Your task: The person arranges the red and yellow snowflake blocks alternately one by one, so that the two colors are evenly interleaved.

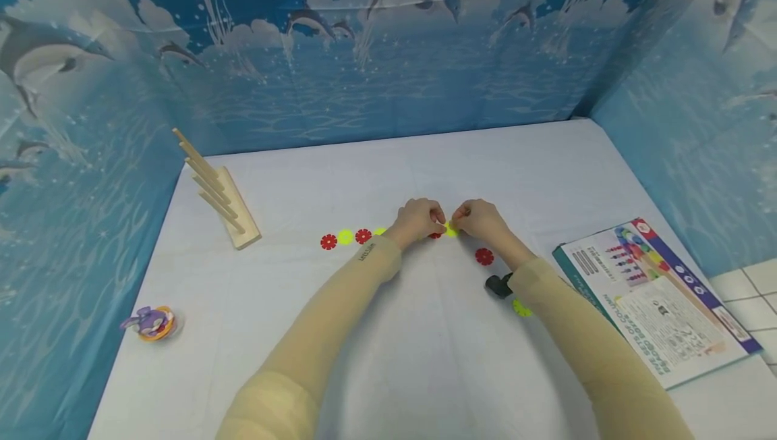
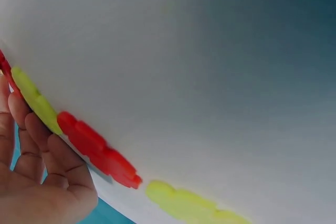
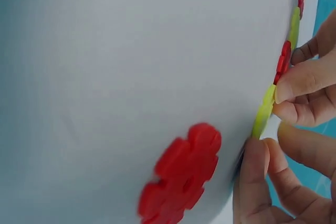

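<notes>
Red and yellow flower-shaped discs lie in a row on the white table. Near the right end of that row, my left hand (image 1: 419,219) and right hand (image 1: 482,221) meet at a yellow flower disc (image 1: 451,229). Their curled fingers pinch its opposite edges. Against its left edge lies a red flower disc (image 3: 283,62), beside the left fingers. In the left wrist view, another red disc (image 2: 97,150) and a pale yellow disc (image 2: 194,203) continue the row. A loose red disc (image 1: 484,256) and a loose yellow-green disc (image 1: 522,308) lie nearer my right forearm.
A wooden stand with several upright pegs (image 1: 243,224) is at the back left. A small purple and orange toy (image 1: 152,323) sits at front left. On the right lies a flat printed toy box (image 1: 655,301). Dolphin-print curtains (image 1: 388,89) border the table.
</notes>
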`<state>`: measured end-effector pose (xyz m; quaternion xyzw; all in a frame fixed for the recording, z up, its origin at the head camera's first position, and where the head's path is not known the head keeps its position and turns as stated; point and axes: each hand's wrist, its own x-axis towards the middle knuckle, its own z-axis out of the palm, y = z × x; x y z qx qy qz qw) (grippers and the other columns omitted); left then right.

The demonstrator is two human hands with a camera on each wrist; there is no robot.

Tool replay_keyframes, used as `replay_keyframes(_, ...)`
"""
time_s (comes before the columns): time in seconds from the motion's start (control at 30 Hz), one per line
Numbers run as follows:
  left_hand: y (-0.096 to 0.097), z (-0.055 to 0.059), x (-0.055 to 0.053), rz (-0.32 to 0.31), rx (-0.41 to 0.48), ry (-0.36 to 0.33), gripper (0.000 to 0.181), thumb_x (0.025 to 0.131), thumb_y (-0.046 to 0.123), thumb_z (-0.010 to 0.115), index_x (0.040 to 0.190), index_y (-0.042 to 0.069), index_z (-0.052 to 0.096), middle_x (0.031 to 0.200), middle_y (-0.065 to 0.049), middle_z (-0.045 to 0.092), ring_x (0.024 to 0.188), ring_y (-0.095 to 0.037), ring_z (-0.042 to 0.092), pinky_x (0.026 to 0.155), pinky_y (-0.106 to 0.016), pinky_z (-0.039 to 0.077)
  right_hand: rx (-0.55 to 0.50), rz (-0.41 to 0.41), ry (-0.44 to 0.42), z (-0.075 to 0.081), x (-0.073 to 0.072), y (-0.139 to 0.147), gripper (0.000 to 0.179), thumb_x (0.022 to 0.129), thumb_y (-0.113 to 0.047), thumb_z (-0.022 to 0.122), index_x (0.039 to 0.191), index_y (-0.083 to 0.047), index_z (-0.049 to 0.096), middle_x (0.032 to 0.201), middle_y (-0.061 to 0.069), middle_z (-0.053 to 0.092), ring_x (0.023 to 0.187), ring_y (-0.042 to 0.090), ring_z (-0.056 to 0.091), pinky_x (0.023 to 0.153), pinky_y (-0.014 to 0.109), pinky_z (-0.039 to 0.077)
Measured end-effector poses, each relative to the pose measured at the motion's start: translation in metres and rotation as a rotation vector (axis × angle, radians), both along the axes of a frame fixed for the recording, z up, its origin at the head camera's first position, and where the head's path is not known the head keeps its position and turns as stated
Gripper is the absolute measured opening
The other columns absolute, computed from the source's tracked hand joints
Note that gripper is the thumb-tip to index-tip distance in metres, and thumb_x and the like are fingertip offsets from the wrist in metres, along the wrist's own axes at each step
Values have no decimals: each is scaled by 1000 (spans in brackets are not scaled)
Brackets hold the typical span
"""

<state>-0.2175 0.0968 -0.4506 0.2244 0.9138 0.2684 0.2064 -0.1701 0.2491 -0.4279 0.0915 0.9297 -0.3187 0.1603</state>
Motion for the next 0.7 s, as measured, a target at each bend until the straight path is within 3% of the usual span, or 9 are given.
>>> replay_keyframes(0.3,0,-3,-2,18,4,-31,11,89,26,73,95,18,70,80,6,61,75,-10,54,88,-33,38,-37,25,-46,10,22,13,31,95,-25,62,114,0,64,109,18,67,90,25,64,74,30,50)
replay_keyframes(0.53,0,-2,-3,13,-9,-22,11,89,27,73,96,19,71,82,7,62,80,-10,54,94,-35,39,12,79,-99,15,38,26,34,90,-25,70,112,1,63,105,15,64,92,25,58,76,34,48)
replay_keyframes(0.7,0,-1,-2,8,-3,-27,13,89,28,73,97,18,71,84,6,63,82,-11,54,95,-37,38,36,69,-162,11,47,31,39,87,-27,73,111,1,61,100,13,62,90,25,55,75,33,46)
